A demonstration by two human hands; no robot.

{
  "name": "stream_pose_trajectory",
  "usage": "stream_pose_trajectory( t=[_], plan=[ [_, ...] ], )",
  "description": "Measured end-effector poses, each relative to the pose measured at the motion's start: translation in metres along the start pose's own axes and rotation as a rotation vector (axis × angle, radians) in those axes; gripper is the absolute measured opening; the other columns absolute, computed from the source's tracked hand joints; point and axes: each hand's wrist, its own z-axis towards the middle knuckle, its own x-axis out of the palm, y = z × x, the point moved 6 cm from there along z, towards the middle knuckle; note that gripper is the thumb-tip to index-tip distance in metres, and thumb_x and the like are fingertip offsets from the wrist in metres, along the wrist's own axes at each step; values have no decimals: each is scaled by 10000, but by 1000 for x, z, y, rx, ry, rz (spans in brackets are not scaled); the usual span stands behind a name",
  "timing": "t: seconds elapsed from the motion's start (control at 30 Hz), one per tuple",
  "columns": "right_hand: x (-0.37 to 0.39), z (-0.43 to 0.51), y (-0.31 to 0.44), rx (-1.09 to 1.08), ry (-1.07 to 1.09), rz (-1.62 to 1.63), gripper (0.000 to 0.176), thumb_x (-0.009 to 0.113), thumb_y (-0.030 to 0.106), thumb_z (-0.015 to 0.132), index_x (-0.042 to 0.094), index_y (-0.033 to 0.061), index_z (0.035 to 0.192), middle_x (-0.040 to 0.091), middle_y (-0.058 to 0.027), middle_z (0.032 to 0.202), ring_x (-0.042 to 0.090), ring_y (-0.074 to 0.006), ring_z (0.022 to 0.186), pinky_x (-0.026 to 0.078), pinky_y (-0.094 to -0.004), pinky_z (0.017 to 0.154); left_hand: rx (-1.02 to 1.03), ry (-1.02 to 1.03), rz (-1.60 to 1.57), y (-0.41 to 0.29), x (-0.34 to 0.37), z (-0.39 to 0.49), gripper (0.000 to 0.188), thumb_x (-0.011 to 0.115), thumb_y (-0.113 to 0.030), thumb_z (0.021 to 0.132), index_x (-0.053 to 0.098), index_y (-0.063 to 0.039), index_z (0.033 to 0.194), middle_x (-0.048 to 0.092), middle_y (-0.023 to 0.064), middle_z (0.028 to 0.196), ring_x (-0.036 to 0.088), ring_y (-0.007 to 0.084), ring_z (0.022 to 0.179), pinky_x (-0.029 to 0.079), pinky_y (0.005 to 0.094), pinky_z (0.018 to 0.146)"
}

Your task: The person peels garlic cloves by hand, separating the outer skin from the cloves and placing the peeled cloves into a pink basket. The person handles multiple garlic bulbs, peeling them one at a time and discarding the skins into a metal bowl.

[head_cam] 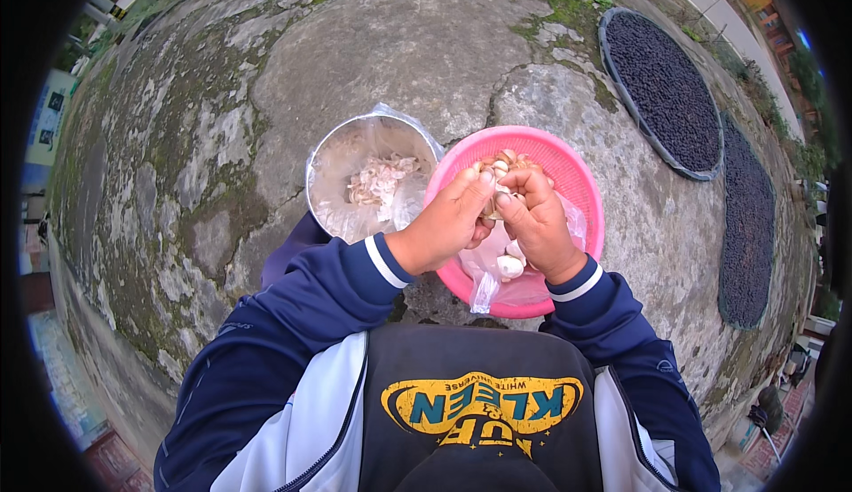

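Note:
Over a pink plastic basket [586,186], my left hand [456,206] and my right hand [542,222] meet with thumbs and fingertips close together. Between them they hold a partly broken garlic bulb [494,207], mostly covered by the fingers. Loose garlic cloves [509,158] lie in the far part of the basket, beyond my fingers. Nearer my body, a clear plastic bag [482,286] in the same basket holds whole white garlic bulbs [510,266]. My right wrist passes over the basket's near right side.
Left of the basket stands a round bucket [309,186] lined with clear plastic, with papery garlic skins [386,182] inside. Cracked, mossy concrete [399,46] surrounds both. To the right, a round tray of dark berries or seeds [662,86] lies beside a long dark spread [747,239] of similar pieces.

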Motion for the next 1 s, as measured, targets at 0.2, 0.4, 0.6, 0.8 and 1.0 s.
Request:
stream_pose_trajectory(
  t=[0.2, 0.4, 0.6, 0.8, 1.0],
  plan=[
    [2, -1, -1, 43, -41, 47, 145, 489, 99, 939, 483, 19, 1058, 546, -32, 856, 515, -59, 709, 434, -205, 597, 65, -12, 53, -4, -3, 0, 295, 335, -377, 1002, 437, -101, 995, 480, 32, 753, 433, 89, 579, 344, 222, 480],
    [0, 2, -6, 182, -18, 351, 146, 476, 125, 943, 503, 43, 1060, 505, -21, 781, 431, -64, 574, 376, -219, 468, 83, -18, 16, -4, -6, 2, 298, 312, -345, 1010, 442, -77, 1000, 498, 46, 763, 448, 104, 589, 368, 233, 502],
    [-9, 6, -4, 293, 15, 646, 168, 451, 159, 939, 541, 49, 1028, 495, -38, 753, 401, -96, 540, 368, -244, 464, 116, -58, -45, -8, -17, 5, 313, 313, -349, 1009, 452, -71, 970, 499, 52, 774, 450, 109, 598, 369, 239, 503],
    [-17, 7, -14, 350, -18, 804, 221, 424, 215, 950, 537, 50, 1043, 514, -50, 809, 399, -87, 554, 368, -225, 473, 113, -70, -57, -11, -17, 6, 324, 320, -367, 1005, 457, -75, 973, 505, 43, 790, 450, 105, 604, 367, 238, 502],
    [-24, 8, -20, 344, -49, 718, 179, 468, 196, 943, 549, 58, 1023, 545, -44, 810, 410, -92, 558, 364, -231, 473, 111, -67, -53, -11, -18, 6, 322, 326, -369, 1004, 461, -78, 982, 518, 43, 790, 457, 102, 600, 371, 231, 499]
  ],
)
